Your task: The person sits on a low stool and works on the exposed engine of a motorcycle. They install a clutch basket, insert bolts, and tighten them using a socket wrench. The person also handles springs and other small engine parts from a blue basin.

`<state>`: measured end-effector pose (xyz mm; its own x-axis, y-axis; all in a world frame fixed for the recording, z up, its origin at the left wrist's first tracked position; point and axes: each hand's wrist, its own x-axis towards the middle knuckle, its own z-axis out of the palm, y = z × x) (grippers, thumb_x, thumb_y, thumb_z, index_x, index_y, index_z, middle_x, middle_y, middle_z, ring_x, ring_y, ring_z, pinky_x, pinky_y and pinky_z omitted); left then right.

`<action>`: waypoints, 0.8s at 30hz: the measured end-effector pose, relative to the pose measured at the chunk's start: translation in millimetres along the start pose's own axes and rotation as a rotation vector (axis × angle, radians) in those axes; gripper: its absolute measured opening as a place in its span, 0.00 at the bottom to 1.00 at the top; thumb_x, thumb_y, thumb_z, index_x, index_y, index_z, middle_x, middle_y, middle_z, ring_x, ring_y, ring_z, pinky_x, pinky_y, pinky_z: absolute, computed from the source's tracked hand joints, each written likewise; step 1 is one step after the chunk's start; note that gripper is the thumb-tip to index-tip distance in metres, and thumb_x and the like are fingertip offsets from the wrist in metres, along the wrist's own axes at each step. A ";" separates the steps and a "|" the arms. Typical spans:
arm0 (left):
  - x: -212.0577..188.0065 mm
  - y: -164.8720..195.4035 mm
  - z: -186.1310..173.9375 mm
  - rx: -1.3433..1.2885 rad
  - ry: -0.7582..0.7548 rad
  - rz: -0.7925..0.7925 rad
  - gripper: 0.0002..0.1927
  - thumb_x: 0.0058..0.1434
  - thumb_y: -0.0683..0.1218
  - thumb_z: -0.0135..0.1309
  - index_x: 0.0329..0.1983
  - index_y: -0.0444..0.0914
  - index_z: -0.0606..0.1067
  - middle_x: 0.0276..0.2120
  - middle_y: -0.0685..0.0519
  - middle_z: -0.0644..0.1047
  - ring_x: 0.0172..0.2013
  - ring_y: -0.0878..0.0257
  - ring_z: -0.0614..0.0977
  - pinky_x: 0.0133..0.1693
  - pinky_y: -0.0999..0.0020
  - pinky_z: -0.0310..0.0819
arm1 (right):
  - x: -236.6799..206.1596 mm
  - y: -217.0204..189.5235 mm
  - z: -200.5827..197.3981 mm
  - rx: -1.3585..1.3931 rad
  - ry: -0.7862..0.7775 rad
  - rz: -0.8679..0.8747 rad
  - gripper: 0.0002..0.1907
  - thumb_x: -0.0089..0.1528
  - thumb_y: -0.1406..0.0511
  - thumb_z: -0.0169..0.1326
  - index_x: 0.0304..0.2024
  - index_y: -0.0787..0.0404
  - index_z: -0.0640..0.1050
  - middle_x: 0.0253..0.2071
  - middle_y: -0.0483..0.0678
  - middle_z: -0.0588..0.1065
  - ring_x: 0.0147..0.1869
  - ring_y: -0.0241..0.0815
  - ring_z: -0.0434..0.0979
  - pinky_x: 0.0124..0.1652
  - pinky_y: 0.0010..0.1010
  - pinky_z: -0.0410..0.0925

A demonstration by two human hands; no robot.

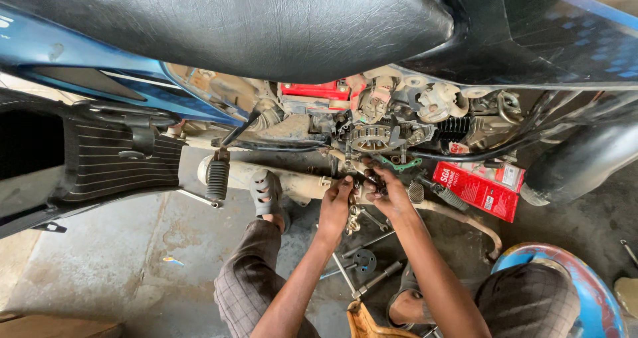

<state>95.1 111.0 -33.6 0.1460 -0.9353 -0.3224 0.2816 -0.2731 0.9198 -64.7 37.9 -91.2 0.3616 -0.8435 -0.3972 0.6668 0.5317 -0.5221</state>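
A blue motorcycle with a black seat (252, 19) stands over me, its engine (375, 135) opened at the side. My left hand (335, 205) and my right hand (385, 193) meet just below the engine, fingers curled around a small greasy metal part (367, 178). A short chain (352, 220) hangs down between my wrists. Which hand bears the part I cannot tell; both touch it.
A red carton (475, 192) lies right of my hands. Spanners and a socket tool (364, 261) lie on the concrete between my feet. A footpeg (217, 177) and exhaust pipe (292, 182) run to the left. A blue stool edge (598, 291) is at lower right.
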 end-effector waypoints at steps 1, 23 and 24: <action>0.1 0.2 -0.1 -0.005 -0.012 0.004 0.22 0.72 0.57 0.49 0.35 0.34 0.77 0.22 0.61 0.66 0.26 0.71 0.63 0.29 0.71 0.55 | 2.6 -2.3 4.2 -0.026 -0.014 -0.011 0.16 0.67 0.61 0.52 0.56 0.57 0.78 0.35 0.41 0.73 0.28 0.30 0.66 0.22 0.18 0.56; -3.0 12.5 -1.1 -0.077 -0.073 -0.066 0.21 0.67 0.59 0.49 0.45 0.40 0.81 0.27 0.60 0.74 0.26 0.71 0.67 0.30 0.73 0.59 | 46.5 6.8 72.6 0.282 0.112 -0.139 0.16 0.69 0.54 0.52 0.42 0.61 0.74 0.35 0.42 0.76 0.31 0.32 0.67 0.28 0.21 0.63; -3.4 10.6 -2.1 -0.069 -0.070 -0.066 0.21 0.68 0.60 0.49 0.44 0.39 0.81 0.25 0.59 0.73 0.25 0.71 0.66 0.29 0.73 0.58 | 46.2 7.7 72.3 0.273 0.102 -0.157 0.17 0.70 0.54 0.52 0.43 0.62 0.74 0.35 0.42 0.76 0.32 0.32 0.67 0.29 0.21 0.63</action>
<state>99.6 111.7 -23.2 0.0592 -0.9300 -0.3628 0.3533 -0.3204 0.8790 4.2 -2.5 -59.0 0.1830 -0.8943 -0.4084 0.8641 0.3444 -0.3670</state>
